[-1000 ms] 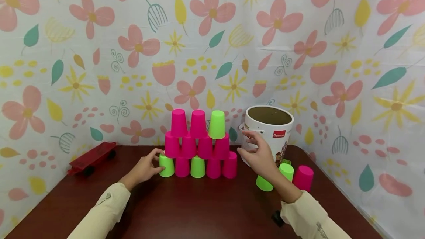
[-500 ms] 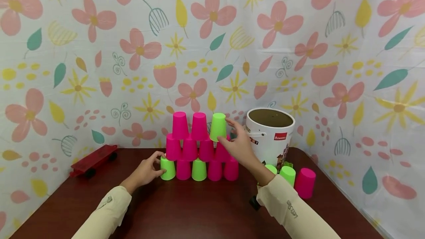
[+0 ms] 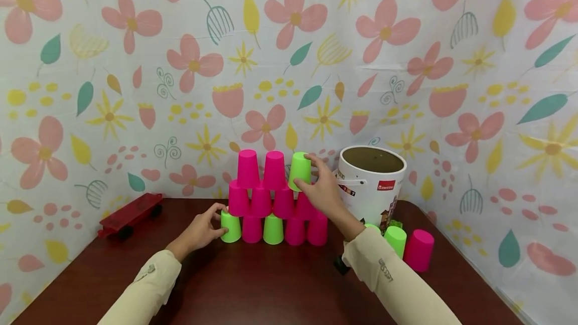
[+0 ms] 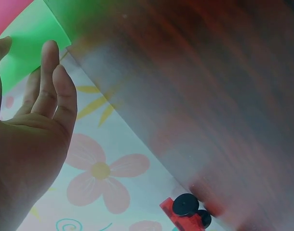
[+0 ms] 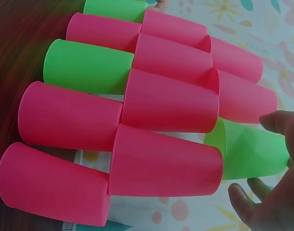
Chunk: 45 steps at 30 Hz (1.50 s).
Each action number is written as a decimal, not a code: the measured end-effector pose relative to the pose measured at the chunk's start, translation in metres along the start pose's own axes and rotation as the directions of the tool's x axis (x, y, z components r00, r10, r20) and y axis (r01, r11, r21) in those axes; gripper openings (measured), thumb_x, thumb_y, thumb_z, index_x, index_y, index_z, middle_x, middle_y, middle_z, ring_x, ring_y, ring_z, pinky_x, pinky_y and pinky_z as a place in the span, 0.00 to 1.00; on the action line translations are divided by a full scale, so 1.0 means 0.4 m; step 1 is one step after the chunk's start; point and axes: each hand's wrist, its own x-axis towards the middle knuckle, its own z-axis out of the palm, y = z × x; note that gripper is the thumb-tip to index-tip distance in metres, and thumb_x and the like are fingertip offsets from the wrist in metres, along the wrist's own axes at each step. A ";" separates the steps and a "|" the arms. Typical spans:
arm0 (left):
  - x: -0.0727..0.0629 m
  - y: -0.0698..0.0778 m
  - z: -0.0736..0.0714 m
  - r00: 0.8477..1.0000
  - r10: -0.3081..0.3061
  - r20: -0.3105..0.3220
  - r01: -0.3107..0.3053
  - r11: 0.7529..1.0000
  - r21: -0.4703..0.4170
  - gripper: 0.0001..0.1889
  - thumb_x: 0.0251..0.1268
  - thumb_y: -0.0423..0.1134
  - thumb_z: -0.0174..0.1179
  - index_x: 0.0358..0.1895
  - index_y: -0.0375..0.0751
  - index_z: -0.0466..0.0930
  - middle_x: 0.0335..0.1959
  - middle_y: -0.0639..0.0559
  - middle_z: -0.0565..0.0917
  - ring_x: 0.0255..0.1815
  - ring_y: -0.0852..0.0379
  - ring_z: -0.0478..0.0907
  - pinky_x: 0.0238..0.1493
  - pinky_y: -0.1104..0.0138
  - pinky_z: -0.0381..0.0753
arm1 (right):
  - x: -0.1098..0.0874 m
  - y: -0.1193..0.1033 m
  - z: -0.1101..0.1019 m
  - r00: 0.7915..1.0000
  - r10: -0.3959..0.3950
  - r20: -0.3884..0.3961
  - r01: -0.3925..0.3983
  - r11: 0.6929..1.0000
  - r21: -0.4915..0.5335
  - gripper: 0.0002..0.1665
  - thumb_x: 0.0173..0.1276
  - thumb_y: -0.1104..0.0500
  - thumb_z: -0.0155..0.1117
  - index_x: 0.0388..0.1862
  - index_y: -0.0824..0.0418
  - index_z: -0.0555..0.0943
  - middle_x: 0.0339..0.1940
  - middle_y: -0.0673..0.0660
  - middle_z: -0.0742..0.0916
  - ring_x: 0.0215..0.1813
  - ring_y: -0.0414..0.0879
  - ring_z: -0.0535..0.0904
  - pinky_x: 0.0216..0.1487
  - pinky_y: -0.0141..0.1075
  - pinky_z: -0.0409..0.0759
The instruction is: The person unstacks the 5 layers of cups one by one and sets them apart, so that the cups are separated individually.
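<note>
Upside-down pink and green plastic cups make a three-row stack at the table's back. My right hand (image 3: 322, 187) holds the green cup (image 3: 299, 167) at the right end of the top row, thumb and fingers on opposite sides. That cup (image 5: 255, 149) rests over a pink cup (image 5: 173, 161) in the right wrist view. At the stack's lower left corner, my left hand (image 3: 200, 229) grips the green cup (image 3: 231, 227) between thumb and fingers. Two pink cups stand beside the top green one. The right hand partly hides the right end of the middle row.
A white bucket (image 3: 370, 184) stands behind my right forearm. Near it are a loose pink cup (image 3: 419, 250) and green cups (image 3: 396, 239), one partly hidden by my sleeve. A red toy skateboard (image 3: 131, 214) lies at the table's back left. Patterned cloth (image 3: 180, 114) hangs behind.
My right hand has moved left from in front of the bucket and taken hold of the top green cup. My left hand stays at the bottom left cup.
</note>
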 end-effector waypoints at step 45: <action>0.010 0.005 -0.005 0.999 -0.033 -0.007 0.033 0.999 -0.001 0.25 0.61 0.31 0.69 0.56 0.48 0.67 0.43 0.40 0.84 0.18 0.49 0.78 0.24 0.65 0.76 | -0.260 0.017 -0.277 0.998 0.041 -0.047 -0.046 0.994 -0.101 0.32 0.54 0.63 0.79 0.56 0.59 0.75 0.47 0.56 0.84 0.41 0.46 0.84 0.34 0.32 0.80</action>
